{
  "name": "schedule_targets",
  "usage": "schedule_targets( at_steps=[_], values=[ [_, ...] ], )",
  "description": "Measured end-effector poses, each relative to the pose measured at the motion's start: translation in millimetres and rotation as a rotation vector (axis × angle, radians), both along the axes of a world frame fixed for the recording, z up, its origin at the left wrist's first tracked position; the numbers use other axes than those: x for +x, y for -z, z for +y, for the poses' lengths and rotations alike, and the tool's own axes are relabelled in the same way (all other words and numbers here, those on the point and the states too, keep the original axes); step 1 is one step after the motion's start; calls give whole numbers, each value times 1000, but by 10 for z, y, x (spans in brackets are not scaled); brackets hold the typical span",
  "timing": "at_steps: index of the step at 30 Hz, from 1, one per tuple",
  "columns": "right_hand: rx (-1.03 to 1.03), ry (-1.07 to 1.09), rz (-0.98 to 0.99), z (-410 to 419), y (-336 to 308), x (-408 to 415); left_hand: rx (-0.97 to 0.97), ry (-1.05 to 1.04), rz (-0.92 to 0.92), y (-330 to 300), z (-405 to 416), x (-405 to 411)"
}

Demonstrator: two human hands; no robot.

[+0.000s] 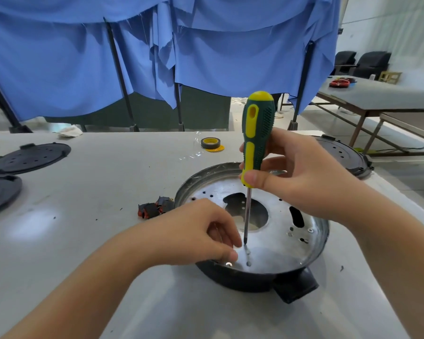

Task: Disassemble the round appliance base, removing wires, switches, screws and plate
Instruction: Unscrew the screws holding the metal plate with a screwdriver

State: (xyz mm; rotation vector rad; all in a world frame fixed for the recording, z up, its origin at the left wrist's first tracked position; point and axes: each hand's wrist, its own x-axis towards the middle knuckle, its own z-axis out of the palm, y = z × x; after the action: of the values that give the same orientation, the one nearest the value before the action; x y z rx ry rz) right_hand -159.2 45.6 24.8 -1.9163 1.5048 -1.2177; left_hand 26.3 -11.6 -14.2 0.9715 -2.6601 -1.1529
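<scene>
The round black appliance base (252, 281) sits on the table with its silver metal plate (274, 250) facing up. My right hand (301, 177) grips the lower handle of a green and yellow screwdriver (257, 128). The screwdriver stands upright, its tip on a screw hole near the plate's front edge. My left hand (201, 231) rests on the base's left rim, thumb and curled fingers close to the tip; whether they pinch a screw is unclear. One screw (310, 230) sits in the plate at the right, another screw (229, 264) by my left thumb.
A small pile of black and red switches (154, 209) lies left of the base. A tape roll (210, 143) is behind it. Black round covers lie at the far left (30, 157), left edge (0, 192) and right (340, 155). Blue cloth hangs behind the table.
</scene>
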Motion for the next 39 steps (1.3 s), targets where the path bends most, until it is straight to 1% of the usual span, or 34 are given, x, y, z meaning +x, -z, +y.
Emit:
schedule_targets(
  at_steps=[2,5,8,11,17,25,39],
  values=[
    [5,1,7,1,-6,0,-19,82,-173,-85,-25,-55],
    [6,3,19,5,-13,5,-23,115,-332,-164,-60,-145],
    [6,5,18,2,-6,6,-63,125,-421,-183,-67,-225],
    [1,4,5,-3,0,3,-108,143,-462,-185,-54,-263],
    [5,-3,24,-4,5,21,-161,167,-498,-178,-31,-260],
    [13,4,44,-14,1,9,-211,172,-458,-160,2,-283],
    [14,-5,48,-18,4,-9,-136,145,-390,-162,-56,-270]
  ],
)
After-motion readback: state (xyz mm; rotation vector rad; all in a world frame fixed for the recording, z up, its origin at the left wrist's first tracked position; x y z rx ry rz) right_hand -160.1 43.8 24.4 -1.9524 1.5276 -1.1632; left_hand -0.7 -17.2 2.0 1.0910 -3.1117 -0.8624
